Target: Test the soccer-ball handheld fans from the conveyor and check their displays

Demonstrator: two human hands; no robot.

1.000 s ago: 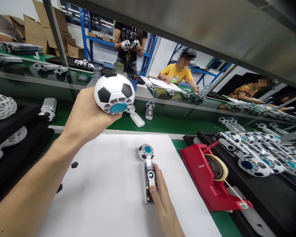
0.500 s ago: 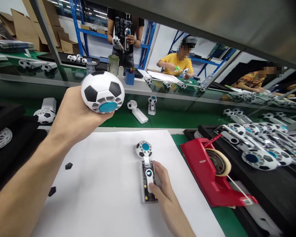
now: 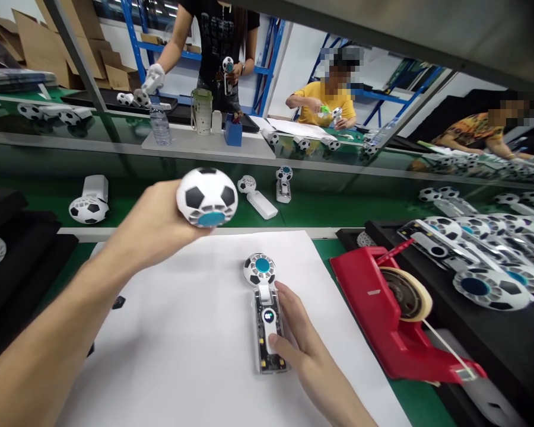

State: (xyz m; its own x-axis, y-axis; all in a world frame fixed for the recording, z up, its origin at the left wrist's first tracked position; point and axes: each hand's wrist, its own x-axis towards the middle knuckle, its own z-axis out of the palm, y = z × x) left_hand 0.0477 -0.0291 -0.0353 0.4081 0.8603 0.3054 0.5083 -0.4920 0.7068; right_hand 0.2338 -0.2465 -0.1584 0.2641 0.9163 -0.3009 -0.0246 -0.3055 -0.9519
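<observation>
My left hand (image 3: 153,222) is closed around a football-patterned fan head (image 3: 207,197), white and black with a teal centre cap, held above the far edge of a white sheet (image 3: 182,344). On the sheet lies a handheld fan (image 3: 266,311) with a small football head and an opened handle showing a lit round display. My right hand (image 3: 298,341) rests on that handle's right side, fingers curled against it with the thumb pressing on top.
A red tape dispenser (image 3: 398,314) stands right of the sheet. Beyond it a black tray (image 3: 480,273) holds several fan parts. More fans lie on the green belt (image 3: 329,207). A black tray sits at the left (image 3: 9,255). Other people work across the line.
My left hand has lowered the football head and carried it right, closer to the sheet. My right hand has shifted its fingers on the fan handle.
</observation>
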